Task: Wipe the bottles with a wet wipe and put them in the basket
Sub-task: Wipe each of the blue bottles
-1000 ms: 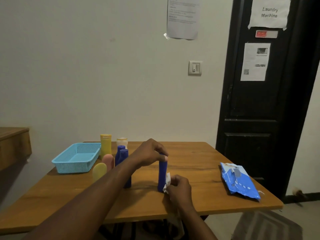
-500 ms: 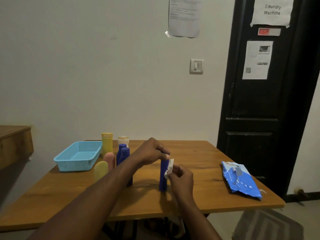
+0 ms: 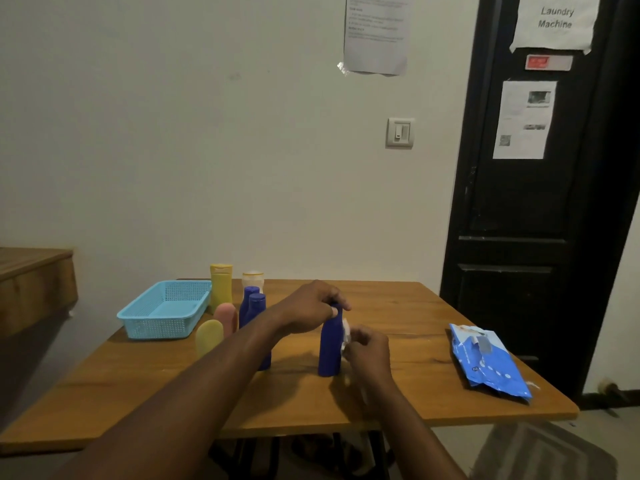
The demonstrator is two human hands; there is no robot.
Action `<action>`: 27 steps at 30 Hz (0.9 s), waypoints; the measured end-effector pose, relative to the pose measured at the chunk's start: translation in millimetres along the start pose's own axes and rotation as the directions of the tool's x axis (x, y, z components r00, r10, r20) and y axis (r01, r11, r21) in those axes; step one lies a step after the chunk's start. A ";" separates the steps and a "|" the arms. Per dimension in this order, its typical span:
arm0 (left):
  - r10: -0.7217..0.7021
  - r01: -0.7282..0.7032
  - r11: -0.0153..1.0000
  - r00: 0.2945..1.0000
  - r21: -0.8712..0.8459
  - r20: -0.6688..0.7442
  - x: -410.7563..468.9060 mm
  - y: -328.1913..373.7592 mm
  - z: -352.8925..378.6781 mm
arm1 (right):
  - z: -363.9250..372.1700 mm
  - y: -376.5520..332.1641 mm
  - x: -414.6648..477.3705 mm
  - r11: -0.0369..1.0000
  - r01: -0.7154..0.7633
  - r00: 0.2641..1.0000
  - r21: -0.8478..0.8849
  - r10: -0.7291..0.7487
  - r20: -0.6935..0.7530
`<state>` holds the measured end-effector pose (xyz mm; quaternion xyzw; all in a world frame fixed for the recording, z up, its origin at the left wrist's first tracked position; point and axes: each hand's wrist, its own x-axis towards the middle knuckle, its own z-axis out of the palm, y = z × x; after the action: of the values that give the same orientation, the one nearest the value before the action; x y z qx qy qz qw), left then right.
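Head view, and the action sits low in the centre of the frame. The blue bottle (image 3: pixel 329 344) stands upright on the wooden table (image 3: pixel 398 341). The left hand (image 3: pixel 308 311) reaches in from the lower left and pinches the bottle's cap, fingers curled over the top. Just to the right, the right hand (image 3: pixel 367 348) has its fingers bunched around a white wet wipe (image 3: pixel 345 332) and presses it against the bottle's right side, around the shoulder.

Over to the left of the frame, the light blue basket (image 3: pixel 159 329) sits on the table with no bottles showing in it. Between basket and hands is a cluster of waiting bottles: a tall yellow bottle (image 3: pixel 220 289), a white jar (image 3: pixel 252 279), two more blue bottles (image 3: pixel 256 306), a pink bottle (image 3: pixel 225 315) and a pale yellow bottle (image 3: pixel 209 339), partly hidden by the left forearm.

On the right of the frame, the blue wipes pack (image 3: pixel 488 362) lies flat near the table edge, well apart from the hands. A black door (image 3: pixel 519 220) fills the right side.
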<state>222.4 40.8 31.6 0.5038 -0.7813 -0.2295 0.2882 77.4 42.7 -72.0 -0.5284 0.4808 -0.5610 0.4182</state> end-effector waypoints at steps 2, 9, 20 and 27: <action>0.024 -0.024 0.999 1.000 0.032 -0.010 -0.9 -3.6 -0.8 | 3.8 -7.1 -1.3 0.991 0.112 0.993 0.073 -0.108 -0.055; 0.029 -0.029 0.994 1.000 0.106 0.002 -3.1 -6.5 1.0 | 16.2 1.0 -21.4 0.976 0.211 0.964 -0.053 -0.216 -0.154; 0.027 -0.027 0.997 1.000 0.065 0.007 0.6 -9.8 -4.7 | 10.2 3.2 -16.0 0.980 0.166 0.978 -0.108 -0.178 -0.112; 0.027 -0.026 0.998 1.000 0.065 -0.013 4.5 -12.6 -8.7 | 27.4 -4.2 -26.0 0.945 0.326 0.929 -0.015 -0.324 -0.179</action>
<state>235.1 31.2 30.8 0.5043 -0.7929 -0.1966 0.2801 107.2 66.2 -73.4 -0.5450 0.4183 -0.6711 0.2785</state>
